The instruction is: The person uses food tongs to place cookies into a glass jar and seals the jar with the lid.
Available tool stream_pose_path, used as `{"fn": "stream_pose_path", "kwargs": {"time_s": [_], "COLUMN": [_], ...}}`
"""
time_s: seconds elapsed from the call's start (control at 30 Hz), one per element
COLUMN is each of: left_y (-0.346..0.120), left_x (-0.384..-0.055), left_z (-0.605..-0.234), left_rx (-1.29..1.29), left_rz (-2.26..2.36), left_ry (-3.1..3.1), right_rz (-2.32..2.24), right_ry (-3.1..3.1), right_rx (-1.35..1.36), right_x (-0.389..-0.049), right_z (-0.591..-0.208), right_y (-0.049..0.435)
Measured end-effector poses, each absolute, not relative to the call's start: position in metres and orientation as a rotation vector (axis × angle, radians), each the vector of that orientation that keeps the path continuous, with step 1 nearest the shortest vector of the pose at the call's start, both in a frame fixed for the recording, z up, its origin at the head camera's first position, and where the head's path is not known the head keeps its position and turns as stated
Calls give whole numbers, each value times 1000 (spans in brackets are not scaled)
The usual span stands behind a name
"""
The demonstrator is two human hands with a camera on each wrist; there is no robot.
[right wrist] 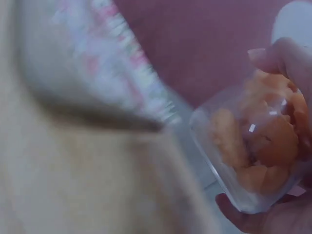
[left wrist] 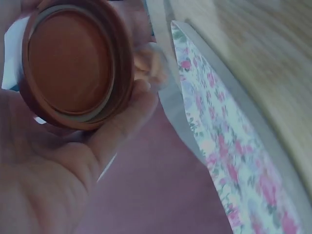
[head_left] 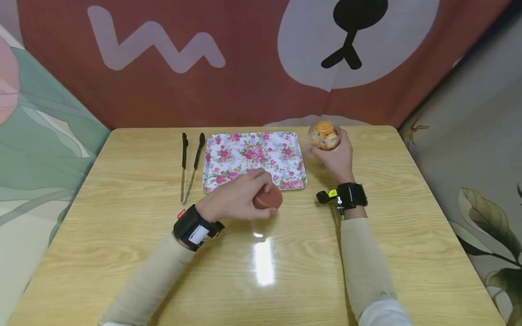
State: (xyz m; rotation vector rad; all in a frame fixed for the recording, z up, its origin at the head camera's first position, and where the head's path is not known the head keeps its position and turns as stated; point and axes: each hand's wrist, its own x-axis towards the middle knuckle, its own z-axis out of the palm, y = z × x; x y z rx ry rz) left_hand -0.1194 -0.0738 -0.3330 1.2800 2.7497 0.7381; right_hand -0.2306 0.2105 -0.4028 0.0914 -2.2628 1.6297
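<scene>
My left hand grips a round reddish-brown lid above the front edge of the floral tray. In the left wrist view the lid turns its hollow underside, with a pale ring inside the rim, to the camera. At the tray's right, my right hand holds a clear jar, its top uncovered. Orange and pale pieces fill the jar; their exact kind is hard to tell. The flowered tray lies flat near the table's back edge.
Left of the tray lie metal tongs with black tips, spread apart. The wooden table runs back to a brown cloth with a printed animal face. Patterned curtains hang at both sides.
</scene>
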Motion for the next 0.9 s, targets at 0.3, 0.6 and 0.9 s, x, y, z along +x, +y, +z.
{"fn": "stream_pose_path", "kwargs": {"time_s": [0.3, 0.6, 0.9], "left_y": [-83, -78, -75], "left_x": [-129, -139, -161], "left_z": [-294, -242, -235], "left_rx": [1365, 1475, 1349], "left_rz": [829, 760, 522], "left_ry": [2900, 3136, 3208], "right_rz": [1647, 1721, 1694], "right_ry": [-2293, -2234, -2208], "right_rx": [379, 787, 967], "right_x": [-196, -177, -164], "right_z": [-339, -318, -314], "right_y": [184, 145, 120]}}
